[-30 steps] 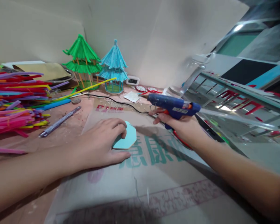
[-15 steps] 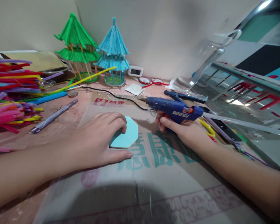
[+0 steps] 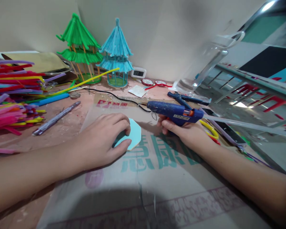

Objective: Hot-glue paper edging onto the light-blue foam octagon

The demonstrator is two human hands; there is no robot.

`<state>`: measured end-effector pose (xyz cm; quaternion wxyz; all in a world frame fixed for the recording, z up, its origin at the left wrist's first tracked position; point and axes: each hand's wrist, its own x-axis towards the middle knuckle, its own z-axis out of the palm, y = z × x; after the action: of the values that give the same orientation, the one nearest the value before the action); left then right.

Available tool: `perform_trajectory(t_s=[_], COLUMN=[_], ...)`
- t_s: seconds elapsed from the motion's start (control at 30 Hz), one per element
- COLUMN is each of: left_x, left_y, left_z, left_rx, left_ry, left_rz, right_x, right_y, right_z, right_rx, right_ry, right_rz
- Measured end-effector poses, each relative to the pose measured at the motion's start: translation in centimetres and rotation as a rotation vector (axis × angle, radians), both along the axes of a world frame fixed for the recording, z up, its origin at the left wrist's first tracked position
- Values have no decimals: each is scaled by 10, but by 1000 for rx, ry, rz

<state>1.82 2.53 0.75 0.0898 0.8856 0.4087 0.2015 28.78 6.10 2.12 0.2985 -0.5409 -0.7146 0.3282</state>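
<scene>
my L hand point(image 3: 102, 136), fingers gripping lt-blue octagon point(image 3: 135, 133) mid-frame; R hand point(image 3: 183, 131), fingers wrapped round glue gun point(image 3: 166, 109) ctr-right

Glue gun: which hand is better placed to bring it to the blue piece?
Probably the right hand: it grips the glue gun, while the left hand curls over the blue piece.

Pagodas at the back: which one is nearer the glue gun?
The blue pagoda. It stands to the right of the green pagoda, on the side toward the glue gun in the right hand.
</scene>
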Motion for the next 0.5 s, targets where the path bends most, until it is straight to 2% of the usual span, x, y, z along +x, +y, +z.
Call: perform_trajectory(t_s=[0.2,0.5], left_x=[-4,0], left_y=[2,1], left_z=[-4,-5], left_rx=[21,26], left_ry=[-20,-6], left_rz=[-19,22], right_x=[-1,-2], right_y=[-1,-2], right_z=[1,2], right_rx=[2,-1], right_ry=[18,23], right_rz=[-30,-40])
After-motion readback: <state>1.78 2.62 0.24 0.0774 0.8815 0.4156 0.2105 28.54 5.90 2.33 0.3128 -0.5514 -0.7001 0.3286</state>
